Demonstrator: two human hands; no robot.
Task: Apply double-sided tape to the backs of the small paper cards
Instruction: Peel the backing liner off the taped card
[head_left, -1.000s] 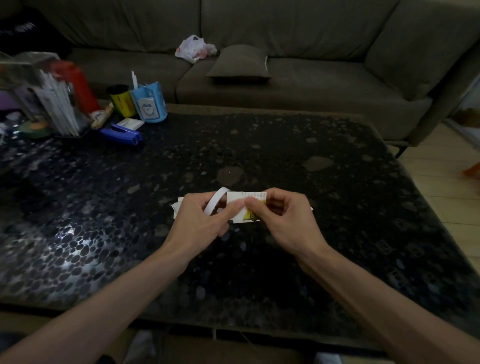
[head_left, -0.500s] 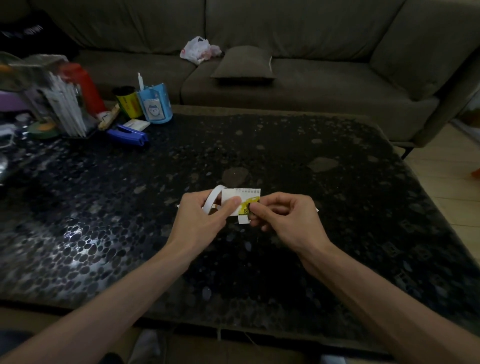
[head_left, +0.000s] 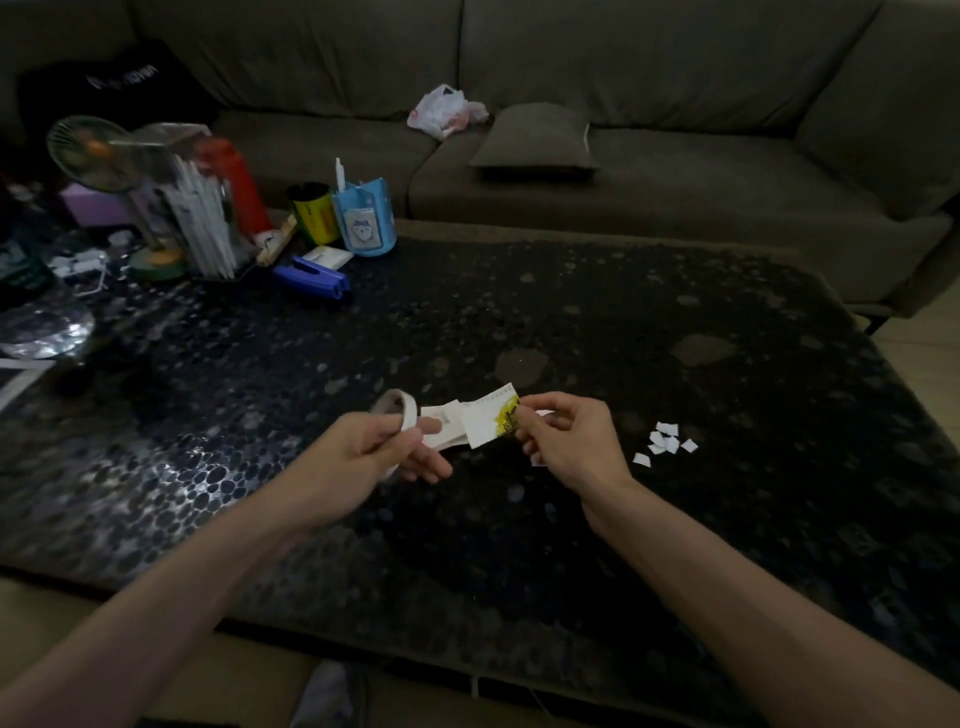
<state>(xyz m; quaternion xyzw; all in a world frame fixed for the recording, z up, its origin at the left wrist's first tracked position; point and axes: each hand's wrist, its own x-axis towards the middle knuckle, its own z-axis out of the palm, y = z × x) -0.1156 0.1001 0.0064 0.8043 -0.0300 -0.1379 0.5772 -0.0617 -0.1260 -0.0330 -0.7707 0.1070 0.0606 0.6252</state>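
Observation:
My right hand (head_left: 569, 441) pinches a small white paper card (head_left: 488, 418) with a yellow printed corner and holds it just above the dark table (head_left: 675, 519). My left hand (head_left: 363, 457) grips a white roll of double-sided tape (head_left: 400, 415), the ring looped around its fingers. Between the two hands a small stack of white cards (head_left: 441, 426) lies on the table, partly under the held card. Several small white paper scraps (head_left: 662, 444) are scattered on the table to the right of my right hand.
At the table's far left stand a blue stapler (head_left: 311, 275), a blue cup (head_left: 363, 223), a yellow-black can (head_left: 311, 213), a red bottle (head_left: 234, 187) and a small fan (head_left: 104, 156). A sofa (head_left: 675, 182) with a cushion runs behind the table.
My hands have drawn apart. The right hand now holds the card alone, and the left hand has pulled away to the left with the tape roll. The paper scraps have come into view.

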